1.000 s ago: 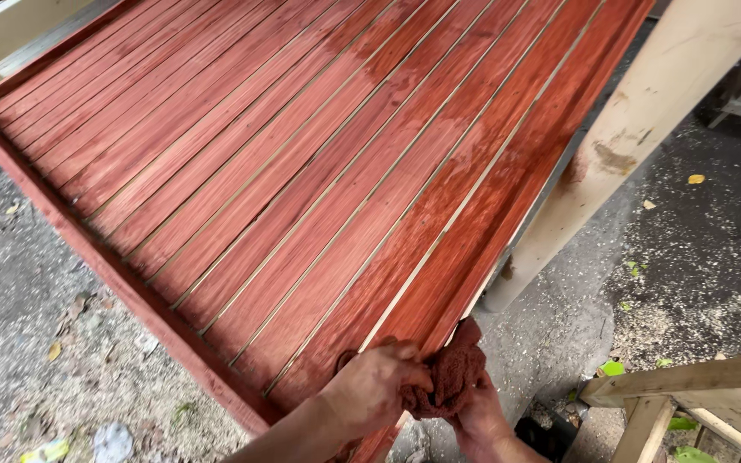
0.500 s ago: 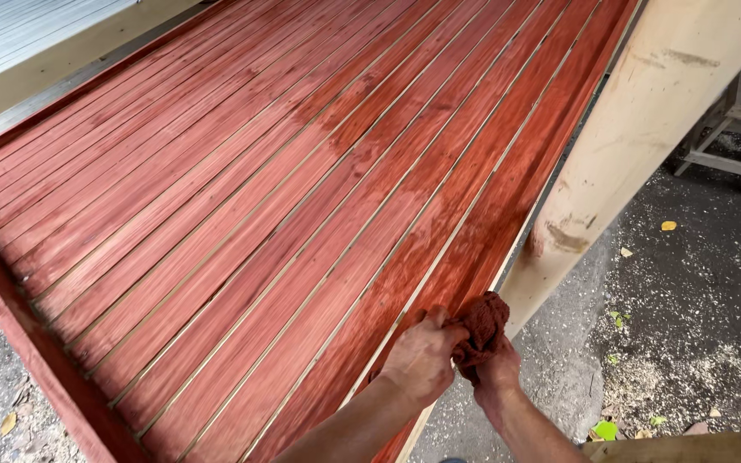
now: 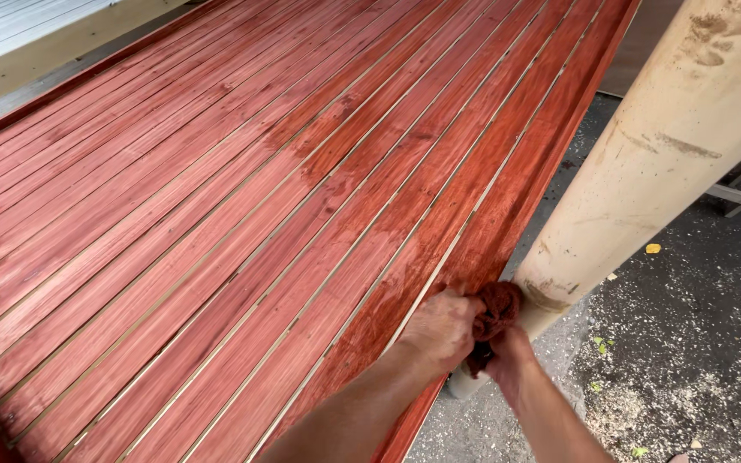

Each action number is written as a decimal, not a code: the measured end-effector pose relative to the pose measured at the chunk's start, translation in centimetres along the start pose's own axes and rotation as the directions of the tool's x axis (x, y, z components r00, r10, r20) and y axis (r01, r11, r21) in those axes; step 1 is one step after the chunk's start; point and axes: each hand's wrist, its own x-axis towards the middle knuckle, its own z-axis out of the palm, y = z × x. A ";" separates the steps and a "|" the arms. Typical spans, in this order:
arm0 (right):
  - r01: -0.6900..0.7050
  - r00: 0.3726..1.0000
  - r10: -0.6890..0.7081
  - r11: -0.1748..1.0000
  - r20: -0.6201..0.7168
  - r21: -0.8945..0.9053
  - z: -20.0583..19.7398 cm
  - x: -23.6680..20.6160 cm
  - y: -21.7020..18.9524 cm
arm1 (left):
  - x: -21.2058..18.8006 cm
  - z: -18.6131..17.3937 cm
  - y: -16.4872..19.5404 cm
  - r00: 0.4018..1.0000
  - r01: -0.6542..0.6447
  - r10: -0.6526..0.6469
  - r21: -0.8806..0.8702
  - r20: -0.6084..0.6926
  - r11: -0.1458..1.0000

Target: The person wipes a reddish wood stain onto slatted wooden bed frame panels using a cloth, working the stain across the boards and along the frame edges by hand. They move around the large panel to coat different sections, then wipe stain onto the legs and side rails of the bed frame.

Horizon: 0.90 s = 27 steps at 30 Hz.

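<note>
A stain-soaked rag point(image 3: 496, 310) is clamped between both hands point(image 3: 472, 336) and pressed to the near right edge of the red slatted panel point(image 3: 302, 197), beside a pale post point(image 3: 645, 180); staining of the edge strip appears to be under way. A stroke along that strip seems called for. The right hand point(image 3: 508, 353) is mostly hidden by the rag, and the panel's support is out of view.

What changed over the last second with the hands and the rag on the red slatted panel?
Both hands, left hand and right hand, slid the stained rag up the panel's right edge strip, from the near corner to a spot beside the pale post. The view followed them forward. Nothing was taken up or let go: both hands keep the rag bunched between them, pressed on the wood.
</note>
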 end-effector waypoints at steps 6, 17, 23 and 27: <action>0.360 0.909 -0.326 0.929 -0.260 0.092 1.1 -1.6 3.5 | -2.8 -4.4 -0.6 0.989 -0.001 0.019 -0.122 0.148 0.993; 0.360 0.933 -0.358 0.912 -0.043 0.196 4.8 -4.0 1.3 | -1.1 -14.5 3.6 0.914 0.355 -0.252 -0.325 0.318 0.877; 0.476 0.874 -0.485 0.868 0.036 0.138 5.4 -1.8 -0.4 | 0.0 -12.6 2.7 0.993 0.113 -0.090 -0.375 0.077 0.920; 0.599 0.801 -0.597 0.797 0.044 -0.080 5.2 -1.8 0.7 | 0.4 -9.7 1.9 0.995 -0.070 0.081 -0.163 0.063 0.984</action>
